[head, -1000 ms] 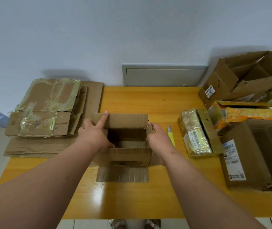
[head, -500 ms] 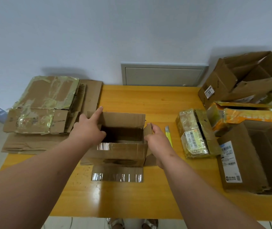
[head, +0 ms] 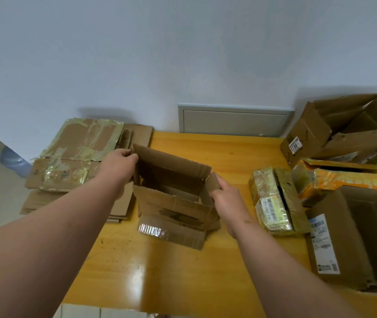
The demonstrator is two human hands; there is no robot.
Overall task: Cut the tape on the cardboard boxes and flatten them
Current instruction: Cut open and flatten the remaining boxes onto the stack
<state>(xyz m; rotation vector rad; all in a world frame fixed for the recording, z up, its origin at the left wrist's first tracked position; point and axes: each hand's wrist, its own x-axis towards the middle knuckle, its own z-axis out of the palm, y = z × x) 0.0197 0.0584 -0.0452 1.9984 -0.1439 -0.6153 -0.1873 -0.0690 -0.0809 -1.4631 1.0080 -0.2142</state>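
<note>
While the open cardboard box [head: 173,193] stands at the middle of the tabletop [head: 228,154], top flaps spread and one near flap lying flat toward me, I note that it sits skewed, its long axis running from far-left to near-right between my two hands. My left hand [head: 120,162] is at the far-left corner, fingers curled round the upright back flap and gripping its edge. My right hand [head: 225,198] is at the near-right corner, fingers wrapped on the side flap there; the fingertips themselves are hidden behind the cardboard, but the grasp reads as closed on the box. Both hands touch the box at diagonally opposite corners, neither plainly nearer than the other. In my judgement the tape is already dealt with on this one and the step in hand is collapsing it: the coming move turns on that diagonal, since pushing the held corners toward each other should fold the walls flat. Just left of the box lies the stack of flattened boxes [head: 77,161], touching or nearly touching its left side, the likely destination. To the right, apart from my right hand, sits a tape-wrapped parcel [head: 272,200], and beyond it several open boxes [head: 348,134] still to be done. No cutter is visible from this view.
</note>
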